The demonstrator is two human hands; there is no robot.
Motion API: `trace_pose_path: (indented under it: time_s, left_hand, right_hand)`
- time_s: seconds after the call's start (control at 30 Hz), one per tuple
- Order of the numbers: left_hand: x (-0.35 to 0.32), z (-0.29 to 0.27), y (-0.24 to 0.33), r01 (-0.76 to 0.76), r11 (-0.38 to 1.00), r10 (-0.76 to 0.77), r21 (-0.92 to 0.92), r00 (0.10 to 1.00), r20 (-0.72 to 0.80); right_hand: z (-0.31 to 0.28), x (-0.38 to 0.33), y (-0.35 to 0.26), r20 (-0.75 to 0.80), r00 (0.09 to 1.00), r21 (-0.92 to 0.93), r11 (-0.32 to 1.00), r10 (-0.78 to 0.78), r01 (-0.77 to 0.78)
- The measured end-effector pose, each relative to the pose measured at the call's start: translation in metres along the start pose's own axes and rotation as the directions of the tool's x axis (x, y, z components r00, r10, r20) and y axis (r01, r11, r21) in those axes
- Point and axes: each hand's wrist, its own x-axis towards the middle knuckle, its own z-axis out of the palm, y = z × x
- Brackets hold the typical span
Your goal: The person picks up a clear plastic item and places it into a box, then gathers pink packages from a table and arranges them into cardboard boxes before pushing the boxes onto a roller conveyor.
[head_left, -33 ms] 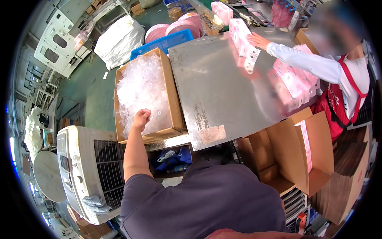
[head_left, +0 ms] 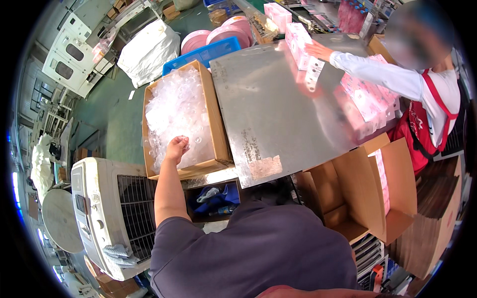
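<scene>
Apparently nothing is changing between the two head views: the person's left hand [head_left: 176, 148] is staying down in the cardboard box [head_left: 218, 126], near its front edge, and the co-worker's hand [head_left: 318, 50] is keeping to the same pink-and-white cartons [head_left: 300, 38] at the far edge of the metal table [head_left: 278, 109]. The left hand is curling loosely, fingers bent over the clear plastic pieces [head_left: 174, 107] that are filling the box; whether it is actually gripping any of them cannot be told. The right hand is not showing anywhere in the view. The box is sitting just beside the table's left edge, its far end touching a blue crate [head_left: 208, 52]. More pink cartons [head_left: 365, 104] are lying in a row along the table's right edge, under the co-worker's white sleeve [head_left: 377, 74]. An open brown carton [head_left: 382, 188] is standing below the table's near right corner, with a pink strip lining its inner wall. A white fan heater [head_left: 102, 208] is sitting beside the person's left arm.
</scene>
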Motion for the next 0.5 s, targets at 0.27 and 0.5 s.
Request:
trace_pose_path:
  time_s: [0.27,0.5]
  left_hand:
    - [-0.002,0.016,0.003,-0.039,0.965,0.073,-0.261,0.99,0.121]
    - [-0.059,0.2,0.056,-0.031,0.987,0.119,-0.158,0.803,0.585]
  right_hand:
    - [-0.076,0.058,0.02,-0.212,0.966,-0.408,0.912,-0.145,0.047]
    - [-0.18,0.156,0.053,-0.193,0.905,-0.828,0.558,-0.379,0.057]
